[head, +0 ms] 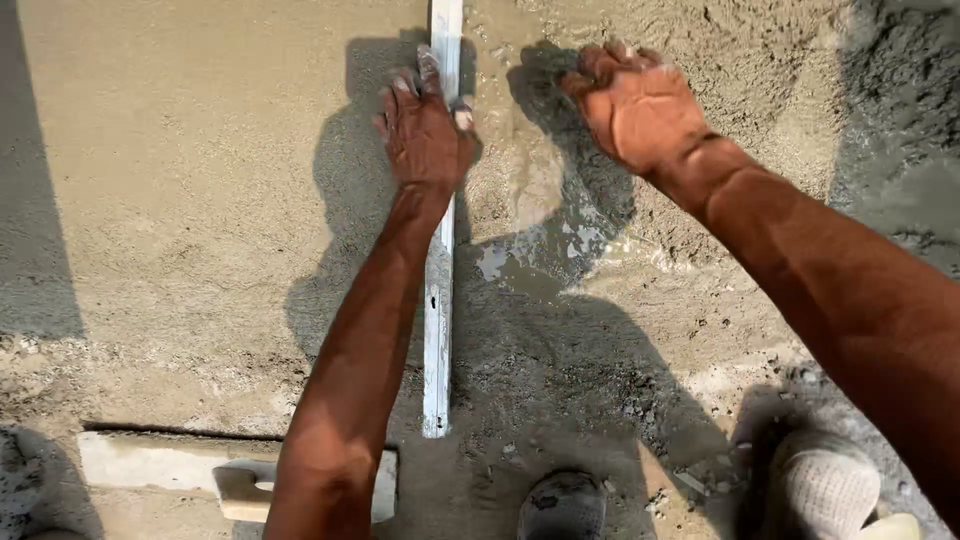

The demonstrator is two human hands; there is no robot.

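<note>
Wet mortar bed (200, 180): left hand (425, 130) grips straightedge (438, 330), right hand (635, 105) scoops mortar

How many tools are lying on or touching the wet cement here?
2. A long metal straightedge runs up the middle, gripped by the left hand. A wooden float lies at bottom left, partly behind the left forearm. Others may lie outside the frame.

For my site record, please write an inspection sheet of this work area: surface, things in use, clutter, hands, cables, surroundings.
Surface: wet mortar bed, smooth on the left, rough with a water puddle on the right.
Job's things: long metal straightedge lying on the mortar.
Clutter: wooden float at lower left.
Hands: left hand grips the straightedge; right hand presses the rough mortar.
Cables: nothing seen.
Surroundings: shoes at the bottom edge; strong sun shadows.
</note>
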